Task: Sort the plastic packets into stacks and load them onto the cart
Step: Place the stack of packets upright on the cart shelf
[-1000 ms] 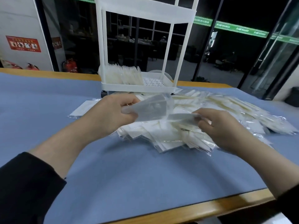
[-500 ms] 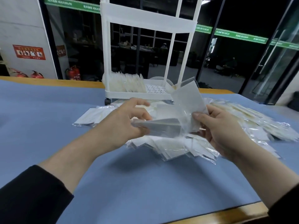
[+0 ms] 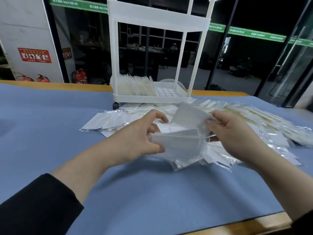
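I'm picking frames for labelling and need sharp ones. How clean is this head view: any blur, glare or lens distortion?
Head view: the packets held by the left hand and right hand are smeared by motion blur; the loose pile shows glints on its plastic; the cart posts bow outward from wide-angle distortion; the background behind the glass is dark and dim.

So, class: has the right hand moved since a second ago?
Yes. The right hand has lifted off the pile on the table toward the cart, tilting a packet up over the left hand's stack.
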Motion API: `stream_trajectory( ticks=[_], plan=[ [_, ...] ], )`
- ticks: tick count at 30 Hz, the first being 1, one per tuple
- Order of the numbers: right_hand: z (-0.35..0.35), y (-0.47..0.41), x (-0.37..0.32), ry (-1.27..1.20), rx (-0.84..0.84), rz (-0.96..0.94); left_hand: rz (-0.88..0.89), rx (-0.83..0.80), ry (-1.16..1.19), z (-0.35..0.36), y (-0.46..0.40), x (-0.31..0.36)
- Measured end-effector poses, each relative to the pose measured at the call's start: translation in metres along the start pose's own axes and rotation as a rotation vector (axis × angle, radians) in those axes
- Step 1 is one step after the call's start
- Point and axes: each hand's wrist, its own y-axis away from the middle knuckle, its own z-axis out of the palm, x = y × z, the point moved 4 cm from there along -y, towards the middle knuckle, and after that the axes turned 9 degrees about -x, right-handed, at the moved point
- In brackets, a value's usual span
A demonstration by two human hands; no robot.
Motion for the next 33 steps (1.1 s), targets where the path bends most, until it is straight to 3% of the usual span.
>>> stream_trajectory(
  ticks=[4, 7, 12, 16, 20, 24, 30, 33],
  plan=[
    [0.012, 0.01, -0.007, 0.167, -0.305, 0.057, -0.018, -0.009, -0.055, 0.009, -0.003, -0.002],
    [0.019, 0.02, -0.011, 0.163, -0.356, 0.086, -0.072, 0.009, -0.094, 0.01, -0.005, -0.004],
    [0.028, 0.028, -0.012, 0.072, -0.302, -0.111, -0.073, 0.057, -0.293, 0.008, -0.008, -0.009],
    [0.043, 0.031, -0.002, 0.209, -0.187, -0.192, -0.005, 0.131, -0.297, 0.003, -0.005, -0.005],
    [0.049, 0.033, -0.011, 0.058, -0.042, -0.23, 0.011, 0.175, -0.16, -0.002, 0.006, 0.002],
    [0.055, 0.038, -0.031, -0.173, -0.063, -0.297, 0.025, 0.256, -0.02, -0.019, 0.035, 0.012],
    [0.087, 0.046, -0.034, 0.254, -0.189, -0.465, -0.081, 0.315, -0.021, 0.011, 0.08, 0.0],
    [0.099, 0.052, -0.027, 0.282, -0.214, -0.452, -0.131, 0.461, 0.004, 0.026, 0.083, -0.003]
  ],
)
